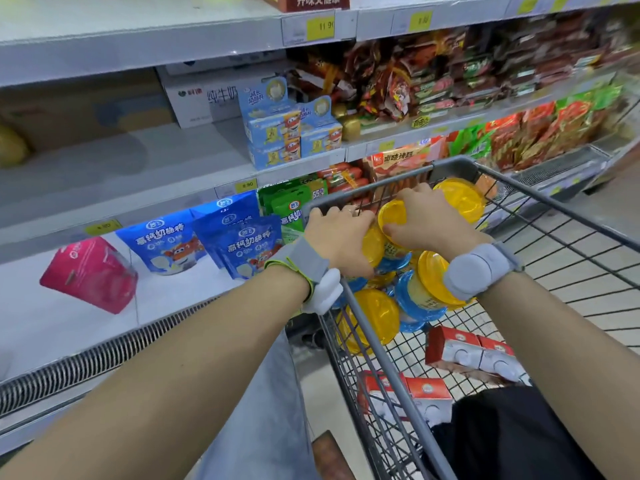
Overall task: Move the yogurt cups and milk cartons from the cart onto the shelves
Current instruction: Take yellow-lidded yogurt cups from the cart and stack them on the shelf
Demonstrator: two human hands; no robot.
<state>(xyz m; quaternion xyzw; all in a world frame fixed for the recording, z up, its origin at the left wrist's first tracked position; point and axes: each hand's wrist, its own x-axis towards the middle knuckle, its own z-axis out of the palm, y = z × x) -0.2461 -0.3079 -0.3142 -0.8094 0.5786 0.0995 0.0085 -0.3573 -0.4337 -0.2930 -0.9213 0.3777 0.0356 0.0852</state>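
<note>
Chilled supermarket shelves run along the left, white tiers with yellow price tags; wide bare stretches on the middle and lower tiers, presumably where the dairy is meant to go

Wire cart parked just beside the shelving, its near corner almost against the lower tier – short carry from basket to shelf, which looks like the reason for stopping here

Blue pouches and a pink pack lean on the lower tier; blue boxed packs stand on the tier above

Milk cartons lie flat on the cart floor near the person, red tops over white bodies, bundled in packs; not yet touched

Yogurt cups heaped toward the cart's far left corner, tipped every way – clear yellow domed lids, blue rims, pale tubs with blurred print

Both hands are down in the heap. Left hand curls over one cup from the left; right hand curls over a lid in the middle. They seem to press a small cluster together so several lift at once. Grey bands on both wrists

Judged stage: picking up, nothing shelved from this load visible
</note>
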